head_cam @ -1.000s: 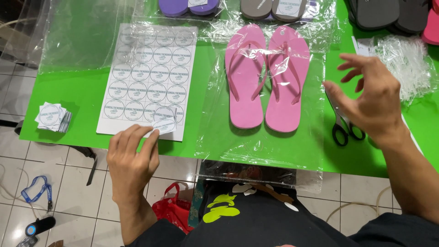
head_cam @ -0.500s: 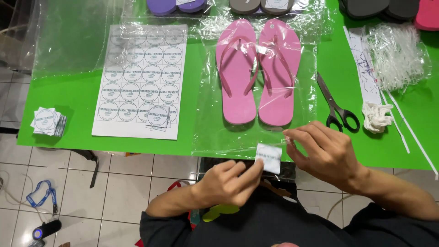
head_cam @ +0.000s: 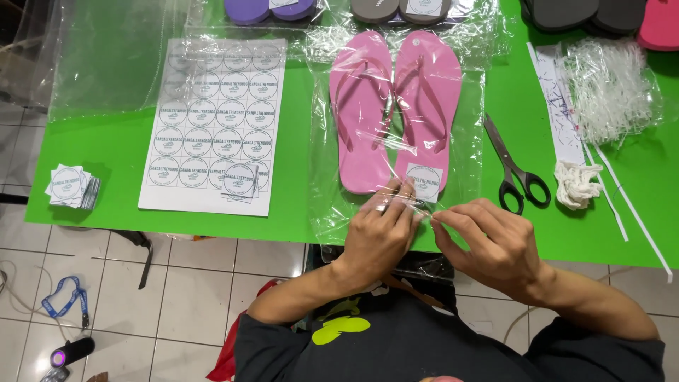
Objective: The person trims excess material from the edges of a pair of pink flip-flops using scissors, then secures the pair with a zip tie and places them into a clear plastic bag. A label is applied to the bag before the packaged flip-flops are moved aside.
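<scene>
We work at the near edge of the bright green desk. The pair of pink rubber flip-flops lies inside a clear plastic bag, heels towards us, and a small square white sticker with a round print sits on the bag over the heel of the right-side sandal.

Our left hand lies flat on the open end of the bag, fingers together, pressing the film down just below the sticker. Our right hand is beside it, thumb and forefinger pinched on the thin film edge. The two hands almost touch.

To do this step well, we judge that the left hand should hold the film flat and tight, so no wrinkle forms, while the right hand pulls the edge straight and not to one side. The film is slippery and thin, so a gentle pull is better than a strong one.

The black-handled scissors lie near on the right, and the white sheet of round stickers on the left.
</scene>
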